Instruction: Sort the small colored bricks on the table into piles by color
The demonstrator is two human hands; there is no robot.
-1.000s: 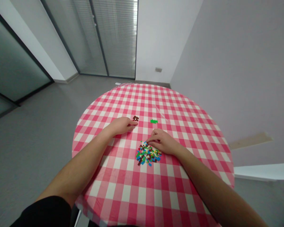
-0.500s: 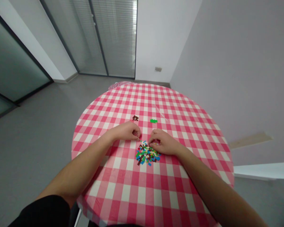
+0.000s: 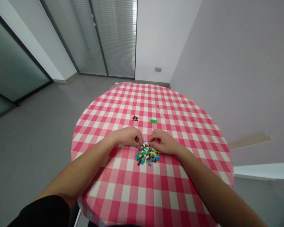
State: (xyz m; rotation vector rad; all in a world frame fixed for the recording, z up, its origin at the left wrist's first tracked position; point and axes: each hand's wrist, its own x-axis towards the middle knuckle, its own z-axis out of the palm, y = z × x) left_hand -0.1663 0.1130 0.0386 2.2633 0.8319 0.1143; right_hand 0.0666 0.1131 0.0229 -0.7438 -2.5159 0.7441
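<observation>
A heap of small toy bricks in blue, green, brown, white and yellow lies in front of me. At its upper left edge, my left hand has its thumb and fingertips drawn together in a pinch. On the upper right side of the heap, my right hand curls with thumb and index finger close together, touching the bricks. Whatever sits between the fingertips of either hand is too small to make out. Beyond the hands lie a small cluster of brown bricks and a group of green bricks.
The round table wears a red-and-white checked cloth. Glass doors with blinds stand behind it. A wall rises on the right, with a white ledge near the table's right edge.
My left hand has come down and slightly right, onto the heap's upper left edge. My right hand has barely moved. The brown and green groups stay in place.
</observation>
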